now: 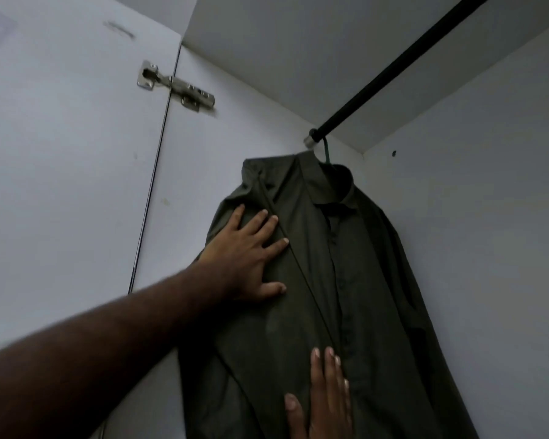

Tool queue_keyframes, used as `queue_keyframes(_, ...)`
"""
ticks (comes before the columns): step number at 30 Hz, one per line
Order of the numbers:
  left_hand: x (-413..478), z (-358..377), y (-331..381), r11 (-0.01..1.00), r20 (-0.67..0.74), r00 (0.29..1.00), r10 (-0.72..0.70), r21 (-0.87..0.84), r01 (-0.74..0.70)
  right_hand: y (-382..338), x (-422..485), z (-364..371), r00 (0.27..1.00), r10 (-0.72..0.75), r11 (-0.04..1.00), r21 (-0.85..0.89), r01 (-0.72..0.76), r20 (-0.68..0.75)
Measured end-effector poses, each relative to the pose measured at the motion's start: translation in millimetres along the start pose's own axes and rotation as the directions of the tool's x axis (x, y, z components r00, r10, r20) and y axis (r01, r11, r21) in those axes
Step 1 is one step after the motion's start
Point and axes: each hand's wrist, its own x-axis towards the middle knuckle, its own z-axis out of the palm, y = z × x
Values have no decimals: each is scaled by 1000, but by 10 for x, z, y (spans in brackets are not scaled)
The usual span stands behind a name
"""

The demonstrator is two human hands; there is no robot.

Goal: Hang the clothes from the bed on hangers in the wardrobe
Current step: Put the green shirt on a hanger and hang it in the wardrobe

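A dark olive shirt (pixel 355 280) hangs on a green hanger, whose hook (pixel 327 150) loops over the black wardrobe rod (pixel 393 68) at its left end. My left hand (pixel 248 255) lies flat on the shirt's left shoulder area with fingers spread and straight. My right hand (pixel 324 397) presses flat against the shirt's lower front near the button placket, fingers straight and pointing up. Most of the hanger is hidden inside the shirt.
The white wardrobe side wall (pixel 235 128) stands right behind the shirt. The open door (pixel 61 153) with a metal hinge (pixel 178 87) is on the left. The back wall (pixel 488 185) and top panel (pixel 298 52) close in the corner.
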Motion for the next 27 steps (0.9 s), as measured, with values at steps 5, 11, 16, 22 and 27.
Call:
queue_keyframes(5,-24,2,14,1000,-39,999,-1,26,2,-35,-169,-105,999,-5,1000,1,5,52)
queue_keyframes(11,-114,5,-12,999,-22,1000,18,45,-17,219,-802,-313,987,69,997,-29,-66,144)
queue_keyframes(16,-110,-1,-4,999,-3,1000,24,42,-24,415,-1344,-467,969,138,989,-75,-125,206)
queue_keyframes(22,-158,-12,-15,999,-10,999,38,28,-38,605,-1711,-616,955,156,987,-70,-142,253)
queue_keyframes(27,-90,-83,25,1000,-44,999,-17,-25,16,621,-1351,-910,982,108,994,-33,-104,153)
